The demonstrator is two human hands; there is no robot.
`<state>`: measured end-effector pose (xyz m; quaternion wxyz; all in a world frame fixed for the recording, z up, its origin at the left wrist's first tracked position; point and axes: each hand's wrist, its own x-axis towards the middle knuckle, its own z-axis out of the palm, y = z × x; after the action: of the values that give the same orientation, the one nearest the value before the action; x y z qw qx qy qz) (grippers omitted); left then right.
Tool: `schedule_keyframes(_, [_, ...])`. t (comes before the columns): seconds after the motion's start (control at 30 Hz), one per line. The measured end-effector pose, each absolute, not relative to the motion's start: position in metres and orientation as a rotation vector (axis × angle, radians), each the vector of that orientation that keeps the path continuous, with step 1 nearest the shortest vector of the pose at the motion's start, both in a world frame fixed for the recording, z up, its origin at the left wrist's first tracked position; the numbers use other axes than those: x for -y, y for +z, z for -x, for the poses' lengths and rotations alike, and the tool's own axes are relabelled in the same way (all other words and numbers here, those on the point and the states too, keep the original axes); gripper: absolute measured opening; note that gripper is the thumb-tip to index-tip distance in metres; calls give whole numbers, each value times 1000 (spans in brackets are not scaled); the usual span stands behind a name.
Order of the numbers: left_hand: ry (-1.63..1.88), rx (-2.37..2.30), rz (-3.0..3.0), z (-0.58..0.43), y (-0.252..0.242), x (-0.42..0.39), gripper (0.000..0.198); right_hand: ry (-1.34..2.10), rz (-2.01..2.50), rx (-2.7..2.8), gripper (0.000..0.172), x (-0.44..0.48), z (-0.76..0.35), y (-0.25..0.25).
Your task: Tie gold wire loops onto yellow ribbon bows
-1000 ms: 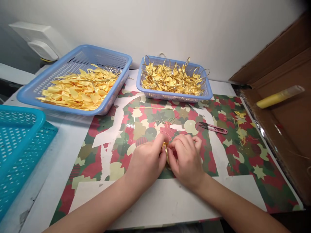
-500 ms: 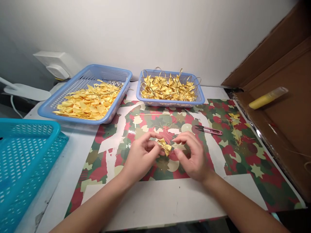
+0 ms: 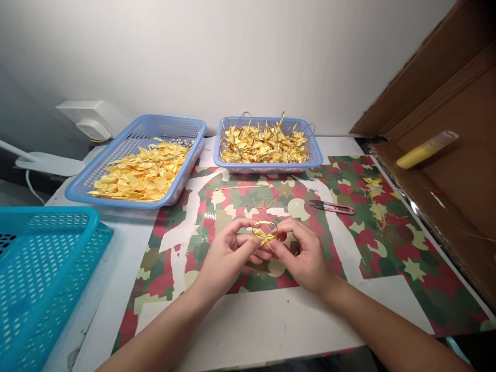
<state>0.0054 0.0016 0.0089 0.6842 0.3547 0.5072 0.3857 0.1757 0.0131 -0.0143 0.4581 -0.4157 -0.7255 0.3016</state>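
A yellow satin bow (image 3: pixel 265 237) is pinched between both hands over the patterned sheet. My left hand (image 3: pixel 231 250) grips its left side with thumb and fingers. On its right side, my right hand (image 3: pixel 301 250) pinches with thumb and forefinger. A loop of gold cord (image 3: pixel 267 223) rises round the top of the bow between the hands. Loose thin cord (image 3: pixel 259 205) lies curled on the sheet just beyond them. The fingertips partly hide the bow's ends.
Behind stand a blue basket of yellow bows (image 3: pixel 135 175) and another with corded bows (image 3: pixel 267 147). Pink thread snips (image 3: pixel 333 207) lie right of the hands, near yellow scraps (image 3: pixel 377 209). A teal basket (image 3: pixel 50 258) is at left, cardboard (image 3: pixel 434 98) at right.
My right hand has moved in to the bow and now holds its right side. The bow has turned more level, and a gold cord loop now shows above it. The view has shifted slightly.
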Motion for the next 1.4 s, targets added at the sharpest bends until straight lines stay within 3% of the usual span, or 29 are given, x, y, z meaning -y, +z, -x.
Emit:
schedule_keyframes(0.3, [901, -1189, -870, -4, 6, 2, 19, 810, 1018, 1811, 4, -14, -179, -15])
schedule_keyframes(0.53, [913, -1227, -905, -6, 2, 4, 18, 385, 948, 1905, 21, -11, -180, -8])
schedule_keyframes(0.67, [922, -1240, -985, -6, -2, 5, 14, 154, 973, 2022, 19, -9, -178, -7])
schedule_keyframes(0.83, [947, -1274, -1164, -8, -3, 7, 10, 272, 1120, 2055, 8, -10, -178, -9])
schedule_keyframes(1.4, [889, -1360, -1477, -8, -4, 7, 6, 274, 1134, 2131, 12, -7, -175, -14])
